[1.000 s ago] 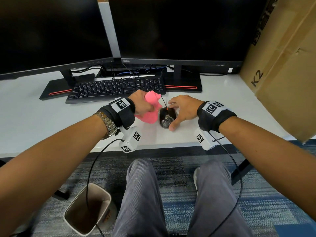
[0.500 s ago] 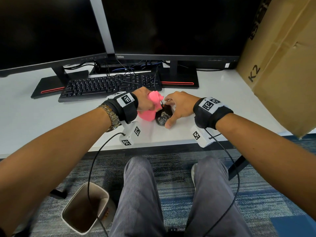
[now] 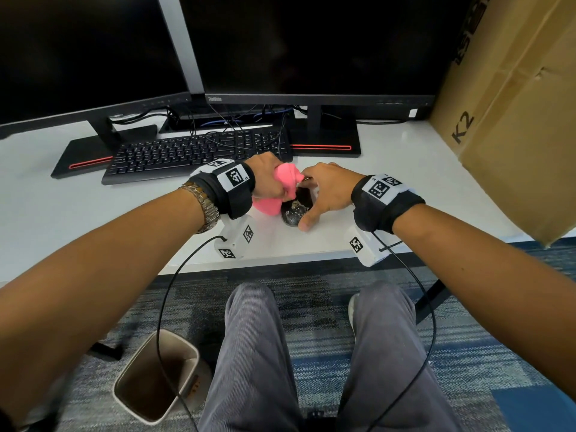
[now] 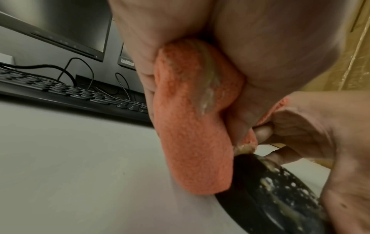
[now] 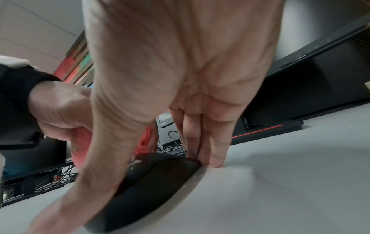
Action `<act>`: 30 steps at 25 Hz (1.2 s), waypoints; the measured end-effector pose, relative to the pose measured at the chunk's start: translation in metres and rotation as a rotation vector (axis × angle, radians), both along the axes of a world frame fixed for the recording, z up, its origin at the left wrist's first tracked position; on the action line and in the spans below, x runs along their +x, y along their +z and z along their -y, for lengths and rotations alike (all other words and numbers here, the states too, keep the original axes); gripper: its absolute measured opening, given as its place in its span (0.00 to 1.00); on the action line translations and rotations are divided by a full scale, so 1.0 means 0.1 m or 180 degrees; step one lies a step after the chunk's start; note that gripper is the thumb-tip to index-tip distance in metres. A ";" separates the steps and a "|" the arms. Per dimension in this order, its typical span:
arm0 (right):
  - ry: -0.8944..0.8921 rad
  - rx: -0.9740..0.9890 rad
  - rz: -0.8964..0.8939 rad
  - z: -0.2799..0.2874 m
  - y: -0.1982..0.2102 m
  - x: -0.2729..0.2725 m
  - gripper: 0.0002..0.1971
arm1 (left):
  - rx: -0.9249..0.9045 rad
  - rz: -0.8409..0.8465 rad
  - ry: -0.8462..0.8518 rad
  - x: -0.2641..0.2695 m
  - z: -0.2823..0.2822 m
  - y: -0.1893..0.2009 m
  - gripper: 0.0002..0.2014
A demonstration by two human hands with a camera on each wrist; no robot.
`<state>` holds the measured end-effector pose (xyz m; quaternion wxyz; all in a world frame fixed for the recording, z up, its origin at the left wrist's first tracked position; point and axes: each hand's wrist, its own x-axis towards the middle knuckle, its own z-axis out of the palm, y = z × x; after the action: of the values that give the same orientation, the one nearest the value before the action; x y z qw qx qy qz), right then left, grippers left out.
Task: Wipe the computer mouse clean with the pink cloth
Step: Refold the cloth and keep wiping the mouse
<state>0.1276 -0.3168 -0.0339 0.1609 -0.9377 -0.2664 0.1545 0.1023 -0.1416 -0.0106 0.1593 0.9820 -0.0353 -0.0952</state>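
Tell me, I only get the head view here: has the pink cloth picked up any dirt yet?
Observer: Yes. The left wrist view shows a pale smear on the cloth, gripped in the left hand.
Visitor: Is the mouse clean?
Observer: No. That view shows pale specks and streaks on the mouse.
Visitor: How does the other hand hold it?
Observer: The right wrist view shows the right hand with thumb on one side and fingertips at the far edge.
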 end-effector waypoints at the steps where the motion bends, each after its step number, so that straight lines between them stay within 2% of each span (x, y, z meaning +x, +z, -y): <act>1: 0.0009 0.0003 -0.0006 0.00 0.00 0.00 0.55 | 0.0023 0.0012 -0.0001 0.00 -0.01 0.00 0.12; 9: 0.0005 -0.0002 -0.0062 -0.01 0.01 0.02 0.56 | 0.0084 0.0224 -0.0009 -0.02 0.01 -0.04 0.19; 14: 0.0008 -0.0008 -0.0071 -0.01 0.01 0.01 0.60 | 0.0117 0.0144 -0.0098 -0.05 -0.02 0.01 0.16; 20: -0.0009 0.0031 -0.0161 0.00 0.00 0.03 0.62 | -0.0167 0.0077 0.0131 0.01 -0.06 0.00 0.13; 30: -0.0011 -0.0014 -0.0090 -0.02 -0.02 0.06 0.61 | -0.0173 0.0224 0.0143 -0.08 -0.06 -0.07 0.14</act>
<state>0.1338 -0.3147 -0.0360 0.1628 -0.9362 -0.2621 0.1680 0.0947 -0.1360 -0.0178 0.1866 0.9806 -0.0214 -0.0560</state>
